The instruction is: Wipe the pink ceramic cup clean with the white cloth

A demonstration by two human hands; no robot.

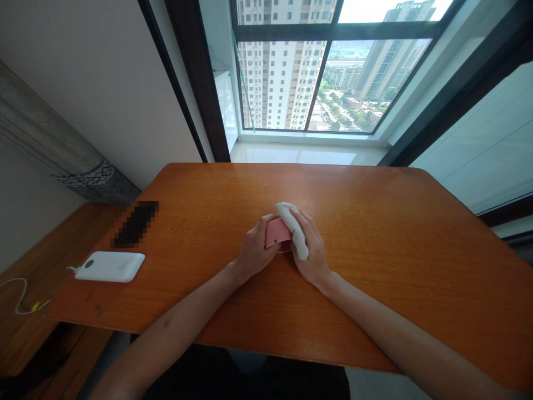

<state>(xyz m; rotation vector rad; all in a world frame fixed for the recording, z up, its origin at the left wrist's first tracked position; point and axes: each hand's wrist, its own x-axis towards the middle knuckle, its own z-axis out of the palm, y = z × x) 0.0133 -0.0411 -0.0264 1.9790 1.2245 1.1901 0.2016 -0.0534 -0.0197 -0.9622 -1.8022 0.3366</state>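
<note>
My left hand (253,250) is closed around a small pink object (276,232), holding it just above the wooden table (375,239) near its middle. My right hand (313,250) grips a white cloth (293,226) and presses it against the right side of the pink object. Both hands touch each other around it. What the pink object is stays unclear, since fingers and cloth cover most of it.
A white power bank (110,266) with a white cable (21,294) lies at the table's left edge, beside a blurred dark patch (135,224). A lower wooden bench (37,278) stands to the left. A large window (316,72) is behind the table.
</note>
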